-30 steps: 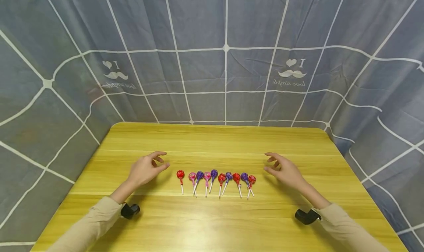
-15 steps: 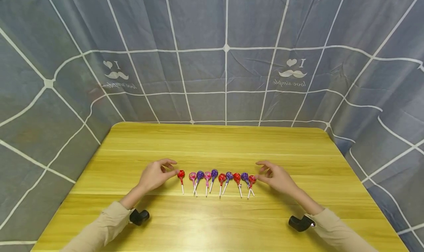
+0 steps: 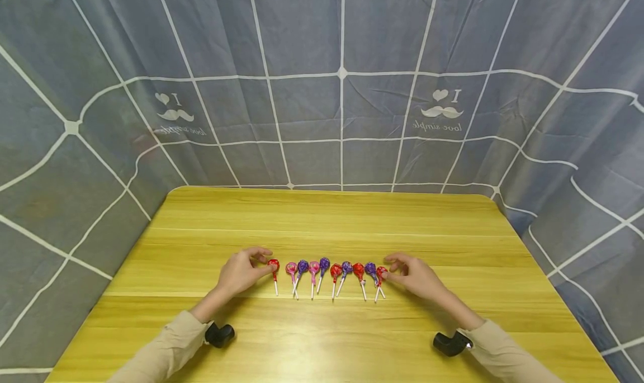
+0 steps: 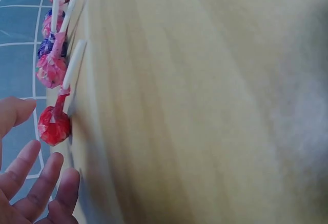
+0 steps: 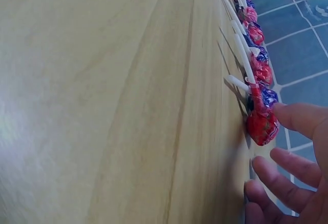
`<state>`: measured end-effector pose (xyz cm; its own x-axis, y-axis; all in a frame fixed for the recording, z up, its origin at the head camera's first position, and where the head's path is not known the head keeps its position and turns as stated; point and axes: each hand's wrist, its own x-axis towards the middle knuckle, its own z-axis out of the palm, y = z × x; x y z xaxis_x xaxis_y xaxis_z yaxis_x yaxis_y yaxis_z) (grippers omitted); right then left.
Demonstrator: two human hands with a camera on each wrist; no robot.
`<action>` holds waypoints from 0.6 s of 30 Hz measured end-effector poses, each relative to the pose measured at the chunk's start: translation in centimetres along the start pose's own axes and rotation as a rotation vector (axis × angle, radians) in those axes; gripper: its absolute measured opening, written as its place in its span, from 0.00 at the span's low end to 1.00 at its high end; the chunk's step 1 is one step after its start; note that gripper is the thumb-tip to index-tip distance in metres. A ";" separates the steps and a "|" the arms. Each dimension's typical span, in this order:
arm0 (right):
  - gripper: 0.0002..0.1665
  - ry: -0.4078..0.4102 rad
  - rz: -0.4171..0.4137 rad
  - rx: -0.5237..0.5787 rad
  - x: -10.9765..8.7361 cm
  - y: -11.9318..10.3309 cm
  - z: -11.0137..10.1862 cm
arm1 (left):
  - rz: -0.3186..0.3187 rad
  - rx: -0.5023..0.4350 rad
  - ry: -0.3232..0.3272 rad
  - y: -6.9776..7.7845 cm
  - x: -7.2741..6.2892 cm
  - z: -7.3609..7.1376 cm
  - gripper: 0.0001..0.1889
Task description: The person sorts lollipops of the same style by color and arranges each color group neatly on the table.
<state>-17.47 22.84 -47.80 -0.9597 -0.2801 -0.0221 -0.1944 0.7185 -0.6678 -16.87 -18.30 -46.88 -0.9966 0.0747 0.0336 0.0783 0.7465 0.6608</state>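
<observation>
Wrapped lollipops lie in a row across the wooden table, sticks toward me. At the row's left end is a red lollipop (image 3: 273, 265); my left hand (image 3: 241, 273) is around its head, thumb on the near side. In the left wrist view the fingers (image 4: 47, 180) are spread, with a gap to the red wrapper. Another red lollipop (image 5: 262, 125) ends the row on the right, its stick crossing that of a purple lollipop (image 3: 370, 268). My right hand (image 3: 415, 277) has its thumb right at this red head, the other fingers spaced apart beyond it.
Between the two ends lie several pink, purple and red lollipops, among them a pink lollipop (image 3: 314, 268) and a red lollipop (image 3: 335, 270). The wooden table (image 3: 322, 215) meets a grey grid-patterned curtain (image 3: 307, 109) behind and at both sides. Black wrist cameras (image 3: 219, 335) hang below the sleeves.
Both hands have moved inward from the sides to the row's two ends, their thumbs coming up to the red lollipops. The lollipops have stayed in place.
</observation>
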 end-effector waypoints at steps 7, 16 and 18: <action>0.21 -0.003 0.021 -0.006 0.1 -0.2 0.4 | 0.003 -0.004 0.009 -0.3 -0.1 0.4 0.17; 0.20 -0.010 0.025 -0.023 0.2 -0.5 0.5 | 0.001 0.016 0.013 -0.2 0.0 0.8 0.16; 0.20 -0.013 0.022 -0.026 0.2 -0.6 0.5 | -0.001 0.020 0.015 -0.2 0.0 0.9 0.16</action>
<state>-17.42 22.10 -47.77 -0.9612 -0.2719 -0.0465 -0.1783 0.7409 -0.6475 -16.90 -17.88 -47.69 -0.9969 0.0645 0.0444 0.0779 0.7595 0.6458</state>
